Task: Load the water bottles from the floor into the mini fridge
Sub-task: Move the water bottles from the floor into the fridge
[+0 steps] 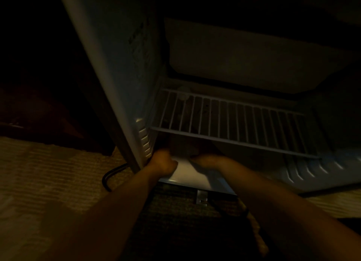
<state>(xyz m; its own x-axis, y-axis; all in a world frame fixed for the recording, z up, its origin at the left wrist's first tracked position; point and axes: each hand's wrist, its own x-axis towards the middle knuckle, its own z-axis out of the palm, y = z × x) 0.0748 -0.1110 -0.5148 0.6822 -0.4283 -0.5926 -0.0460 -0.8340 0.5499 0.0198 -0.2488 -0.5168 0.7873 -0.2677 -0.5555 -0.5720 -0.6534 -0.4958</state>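
The mini fridge (195,179) stands open on the floor, its door (109,69) swung out to the left. A white wire shelf (234,122) crosses the inside. Both my hands reach in just under this shelf at the front left. My left hand (162,162) is curled beside a dim, upright shape that looks like a water bottle (182,145). My right hand (205,160) lies on the other side of that shape, its fingers lost in the dark. Brownish shapes show faintly through the shelf wires. No bottles are visible on the floor.
A pale freezer flap (244,54) hangs above the shelf. A black cable (109,176) loops on the light carpet (48,163) below the door. A dark mat (175,212) lies in front of the fridge. The room is very dim.
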